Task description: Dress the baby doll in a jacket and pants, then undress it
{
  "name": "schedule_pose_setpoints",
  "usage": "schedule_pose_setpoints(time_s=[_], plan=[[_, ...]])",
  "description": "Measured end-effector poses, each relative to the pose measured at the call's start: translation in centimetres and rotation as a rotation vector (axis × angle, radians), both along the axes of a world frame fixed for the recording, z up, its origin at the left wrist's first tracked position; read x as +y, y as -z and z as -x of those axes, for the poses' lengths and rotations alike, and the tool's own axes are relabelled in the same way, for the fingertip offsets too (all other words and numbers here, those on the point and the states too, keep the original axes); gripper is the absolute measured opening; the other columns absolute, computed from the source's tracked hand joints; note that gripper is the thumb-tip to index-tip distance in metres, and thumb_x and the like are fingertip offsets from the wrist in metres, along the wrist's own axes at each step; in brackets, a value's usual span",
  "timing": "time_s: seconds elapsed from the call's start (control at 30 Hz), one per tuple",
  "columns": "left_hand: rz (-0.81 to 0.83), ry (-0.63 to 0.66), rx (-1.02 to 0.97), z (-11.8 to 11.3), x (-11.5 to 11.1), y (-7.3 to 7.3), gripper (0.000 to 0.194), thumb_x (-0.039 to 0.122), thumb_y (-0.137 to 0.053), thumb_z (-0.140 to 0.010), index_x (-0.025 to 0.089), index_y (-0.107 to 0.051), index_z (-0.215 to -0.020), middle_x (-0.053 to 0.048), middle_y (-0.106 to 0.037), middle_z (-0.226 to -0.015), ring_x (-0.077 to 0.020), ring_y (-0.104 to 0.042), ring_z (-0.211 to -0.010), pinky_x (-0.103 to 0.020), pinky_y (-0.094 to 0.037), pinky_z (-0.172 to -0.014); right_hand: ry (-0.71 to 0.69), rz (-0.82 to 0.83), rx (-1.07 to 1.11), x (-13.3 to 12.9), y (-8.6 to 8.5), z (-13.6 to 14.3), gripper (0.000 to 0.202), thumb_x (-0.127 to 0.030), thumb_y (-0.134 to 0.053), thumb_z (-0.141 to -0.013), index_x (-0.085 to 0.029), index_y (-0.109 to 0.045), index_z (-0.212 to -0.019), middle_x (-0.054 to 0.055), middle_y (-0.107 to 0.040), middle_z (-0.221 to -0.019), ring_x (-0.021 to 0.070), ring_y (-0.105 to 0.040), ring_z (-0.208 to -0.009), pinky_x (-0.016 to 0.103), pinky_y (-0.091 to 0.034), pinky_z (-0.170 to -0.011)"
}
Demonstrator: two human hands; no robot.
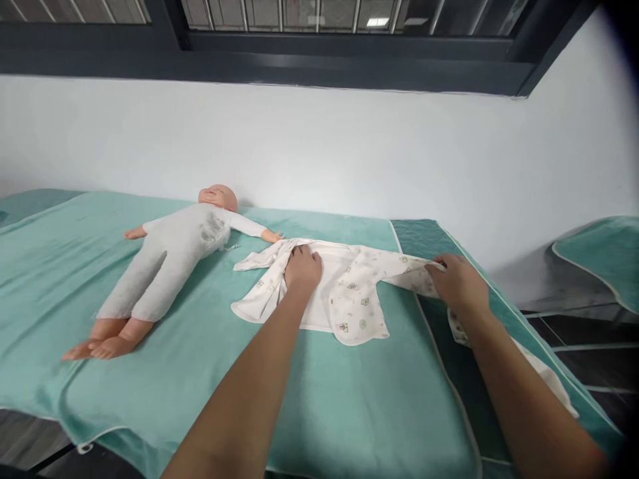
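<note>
A white baby garment (349, 293) with small green prints lies spread on a teal blanket (74, 266). My left hand (302, 267) presses flat on the garment's left part, near its opened front. My right hand (456, 283) grips the garment's right sleeve, pulled out over the bed's right side. A baby doll (164, 256) in a grey suit lies on its back to the left of the garment, arms out, its near hand almost touching the cloth.
The bed stands against a white wall (349, 153) under a dark window frame. A darker green quilted cover (449, 346) runs down the bed's right edge. Another teal-covered surface (604, 256) is at the far right, across a dark tiled floor.
</note>
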State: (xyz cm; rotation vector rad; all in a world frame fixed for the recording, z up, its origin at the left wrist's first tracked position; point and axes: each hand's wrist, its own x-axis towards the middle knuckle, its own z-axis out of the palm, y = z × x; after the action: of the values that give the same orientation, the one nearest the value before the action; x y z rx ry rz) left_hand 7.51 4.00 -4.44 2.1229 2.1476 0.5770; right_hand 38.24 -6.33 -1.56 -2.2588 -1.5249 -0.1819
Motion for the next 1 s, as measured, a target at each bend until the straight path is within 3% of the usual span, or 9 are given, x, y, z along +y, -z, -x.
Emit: schedule_pose_setpoints(time_s=[0.2,0.33,0.47,0.57,0.67,0.73,0.83,1.0], plan=[[0.001,-0.004,0.001,0.0,0.1,0.1,0.048,0.037,-0.033,-0.097,0.011,-0.053,-0.132,-0.019,-0.057,-0.135,-0.0342,-0.049,-0.130,-0.047,-0.035,-0.112,0.035,-0.172,-0.054,1.0,2.7,1.3,0.039,-0.027,-0.052,-0.087,-0.016,-0.060,-0.123,0.017,-0.057,-0.126,0.0338,-0.051,-0.113,0.044,-0.044,-0.087],[-0.001,-0.010,-0.005,0.0,0.1,0.1,0.047,0.037,-0.035,-0.097,0.012,-0.053,-0.132,-0.019,-0.057,-0.135,-0.0335,-0.048,-0.131,-0.046,-0.035,-0.113,-0.141,-0.267,-0.046,0.5,3.5,3.4,0.030,-0.024,-0.050,-0.089,-0.017,-0.062,-0.115,0.015,-0.060,-0.122,0.0319,-0.053,-0.113,0.046,-0.044,-0.095],[-0.014,-0.009,-0.026,-0.1,-0.1,0.1,0.045,0.036,-0.037,-0.097,0.012,-0.054,-0.131,-0.019,-0.059,-0.134,-0.0328,-0.050,-0.130,-0.044,-0.036,-0.111,-0.422,-0.347,0.115,0.2,2.5,6.7,0.024,-0.026,-0.047,-0.092,-0.020,-0.062,-0.110,0.012,-0.062,-0.115,0.0271,-0.056,-0.111,0.042,-0.044,-0.097],[-0.036,0.003,-0.045,0.0,-0.3,-0.1,0.041,0.033,-0.039,-0.097,0.011,-0.056,-0.127,-0.018,-0.062,-0.129,-0.0302,-0.053,-0.127,-0.040,-0.038,-0.109,-0.543,-0.269,0.265,1.0,1.0,10.4,0.024,-0.029,-0.043,-0.096,-0.021,-0.061,-0.111,0.010,-0.063,-0.112,0.0238,-0.061,-0.101,0.037,-0.047,-0.089],[-0.065,0.030,-0.057,0.2,-0.7,-0.5,0.036,0.027,-0.037,-0.098,0.011,-0.061,-0.119,-0.016,-0.065,-0.123,-0.0270,-0.056,-0.123,-0.037,-0.039,-0.108,-0.614,-0.175,0.269,3.0,0.0,13.8,0.021,-0.031,-0.043,-0.096,-0.023,-0.062,-0.102,0.008,-0.066,-0.106,0.0235,-0.060,-0.102,0.037,-0.045,-0.087],[-0.089,0.072,-0.061,0.4,-1.2,-0.8,0.033,0.023,-0.037,-0.098,0.014,-0.065,-0.111,-0.012,-0.067,-0.120,-0.0236,-0.056,-0.121,-0.033,-0.038,-0.108,-0.587,-0.069,0.240,4.5,0.0,15.1,0.022,-0.036,-0.045,-0.095,-0.023,-0.062,-0.091,0.007,-0.067,-0.099,0.0243,-0.059,-0.099,0.036,-0.044,-0.082],[-0.124,0.175,-0.054,0.5,-2.5,-1.0,0.031,0.022,-0.038,-0.097,0.018,-0.069,-0.102,-0.008,-0.071,-0.110,-0.0224,-0.058,-0.114,-0.033,-0.040,-0.104,-0.474,0.010,0.222,6.0,1.1,14.8,0.024,-0.040,-0.049,-0.092,-0.023,-0.061,-0.081,0.006,-0.066,-0.091,0.0238,-0.057,-0.092,0.035,-0.042,-0.076],[-0.041,0.358,-0.034,-0.4,-4.9,-1.2,0.034,0.037,-0.041,-0.098,0.018,-0.069,-0.094,-0.010,-0.071,-0.099,-0.0255,-0.062,-0.100,-0.038,-0.045,-0.086,-0.392,-0.036,0.412,6.1,3.2,11.8,0.017,-0.029,-0.055,-0.079,-0.022,-0.064,-0.092,0.002,-0.062,-0.085,0.0186,-0.057,-0.079,0.032,-0.043,-0.076]])
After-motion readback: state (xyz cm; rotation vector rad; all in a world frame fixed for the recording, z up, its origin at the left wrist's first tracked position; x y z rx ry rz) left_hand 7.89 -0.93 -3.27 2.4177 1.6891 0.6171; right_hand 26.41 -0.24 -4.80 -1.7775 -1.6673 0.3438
